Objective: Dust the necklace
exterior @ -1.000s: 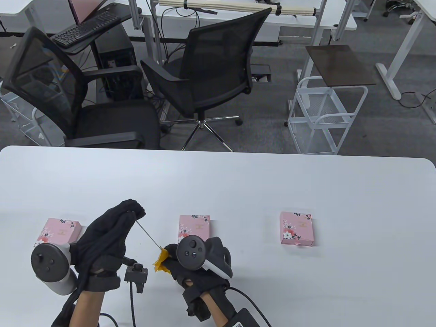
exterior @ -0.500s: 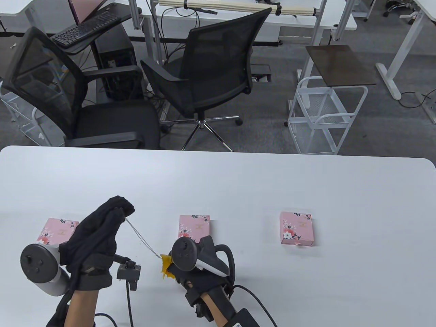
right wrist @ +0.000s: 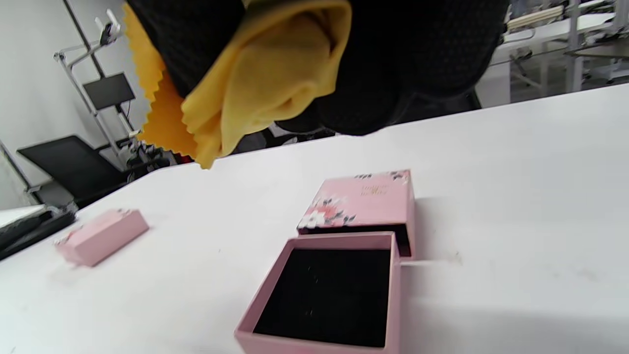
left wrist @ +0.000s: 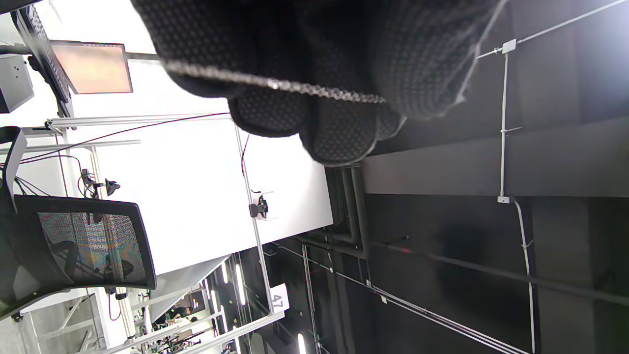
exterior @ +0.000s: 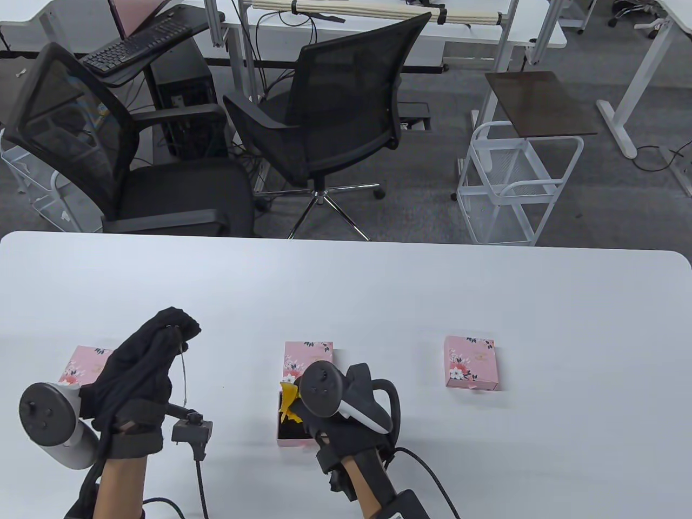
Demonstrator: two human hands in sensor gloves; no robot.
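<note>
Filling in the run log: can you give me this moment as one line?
left hand: holds necklace hanging | right hand: holds yellow cloth above open box tray, off the chain

Three boxes point(exterior: 469, 361) in a row on table point(exterior: 378, 292), chairs point(exterior: 324, 108) behind

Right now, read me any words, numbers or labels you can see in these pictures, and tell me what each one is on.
"47": on a white tag hanging on a metal frame in the room, seen sideways in the left wrist view.
Small gold print on the lid of the middle pink box: too blurred to read.
Print on the right pink box: too small to read.
Label on the right wrist unit: too small to read.
</note>
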